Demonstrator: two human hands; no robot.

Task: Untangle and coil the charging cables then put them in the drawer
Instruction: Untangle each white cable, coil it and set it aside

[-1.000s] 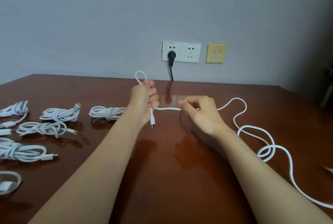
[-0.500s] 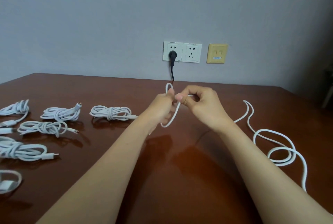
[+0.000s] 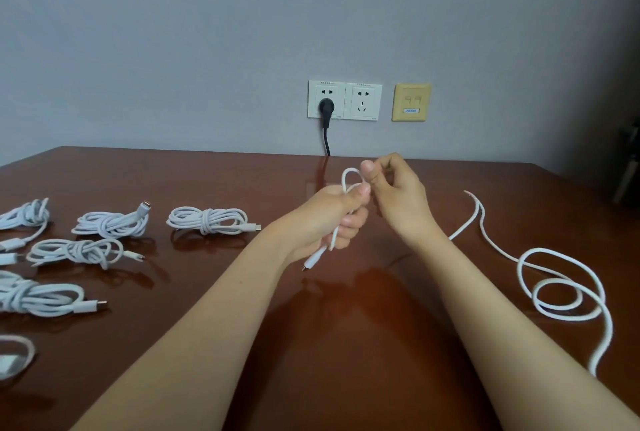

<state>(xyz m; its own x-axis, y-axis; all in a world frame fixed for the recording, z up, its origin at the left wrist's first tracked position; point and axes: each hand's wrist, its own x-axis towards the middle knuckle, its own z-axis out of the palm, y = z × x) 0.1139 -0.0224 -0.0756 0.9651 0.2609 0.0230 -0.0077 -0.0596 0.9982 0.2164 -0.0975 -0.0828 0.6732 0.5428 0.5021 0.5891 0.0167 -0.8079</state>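
Note:
My left hand [image 3: 337, 214] grips folded loops of a white charging cable [image 3: 554, 278] above the middle of the brown table [image 3: 207, 378]. A small loop pokes up over its thumb and the cable's plug end hangs below the fist. My right hand [image 3: 394, 193] pinches the same cable right next to the left thumb. The rest of this cable trails off behind my right wrist and lies in loose curls on the table at the right. Several coiled white cables [image 3: 207, 221] lie in rows on the left of the table. No drawer is in view.
A grey wall stands behind the table's far edge. On it are a double white socket [image 3: 344, 100] with a black plug and cord [image 3: 326, 118], and a yellowish wall plate [image 3: 411, 102]. A dark object shows at the far right edge.
My hands came together from about a hand's width apart and have drifted right. Another loop has gone into my left fist, and the loose cable on the right has been drawn in.

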